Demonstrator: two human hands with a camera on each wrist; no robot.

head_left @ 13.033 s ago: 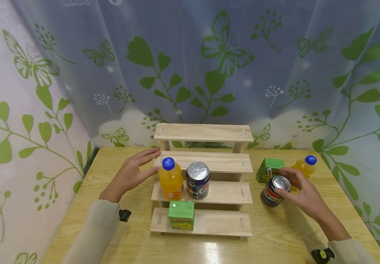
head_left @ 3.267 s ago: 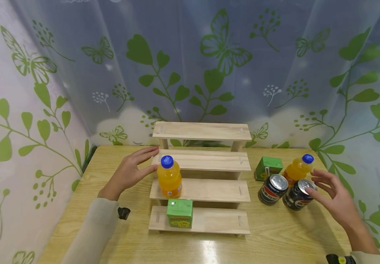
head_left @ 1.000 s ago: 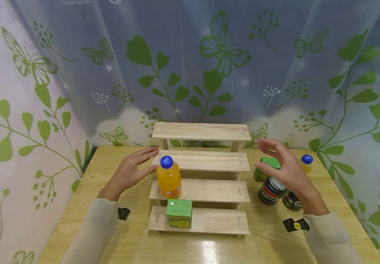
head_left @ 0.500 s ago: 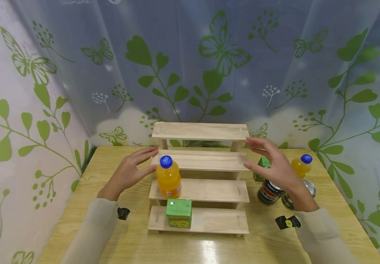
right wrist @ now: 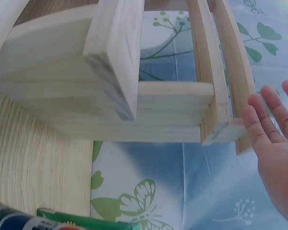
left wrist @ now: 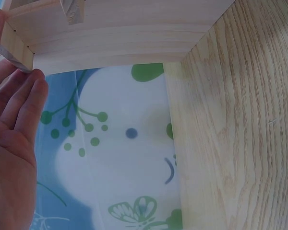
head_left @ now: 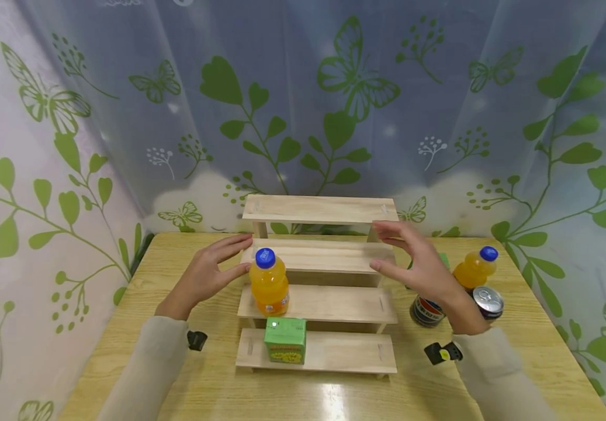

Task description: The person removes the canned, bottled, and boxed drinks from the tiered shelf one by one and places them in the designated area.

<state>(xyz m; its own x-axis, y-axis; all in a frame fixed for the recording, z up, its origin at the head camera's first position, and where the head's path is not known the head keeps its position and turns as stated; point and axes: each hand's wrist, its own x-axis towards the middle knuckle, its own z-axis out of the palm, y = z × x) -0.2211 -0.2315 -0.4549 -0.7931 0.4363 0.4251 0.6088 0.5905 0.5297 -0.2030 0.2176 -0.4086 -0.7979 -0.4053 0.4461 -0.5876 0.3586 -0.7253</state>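
A stepped wooden rack (head_left: 329, 255) stands mid-table. At its left end my left hand (head_left: 210, 275) holds the board of the second tier from the top; the left wrist view shows thumb and fingers (left wrist: 26, 103) on either side of that board end. My right hand (head_left: 418, 263) is empty, fingers spread, at the rack's right end. In the right wrist view its fingertips are close to a board end. An orange drink bottle (head_left: 270, 286) with a blue cap stands on the third tier down. The lowest tier bears a green drink carton (head_left: 285, 340).
Right of the rack, below and behind my right forearm, stand a dark soda can (head_left: 426, 313), another can (head_left: 488, 300), a second orange bottle (head_left: 475, 268) and a mostly hidden green carton (head_left: 444, 258). A patterned curtain (head_left: 303, 117) hangs behind the wooden table (head_left: 203, 374).
The can on the rack beside the bottle now stands on the table with the other can. My right hand has left the cans and moved left to the rack. The left hand stays put.
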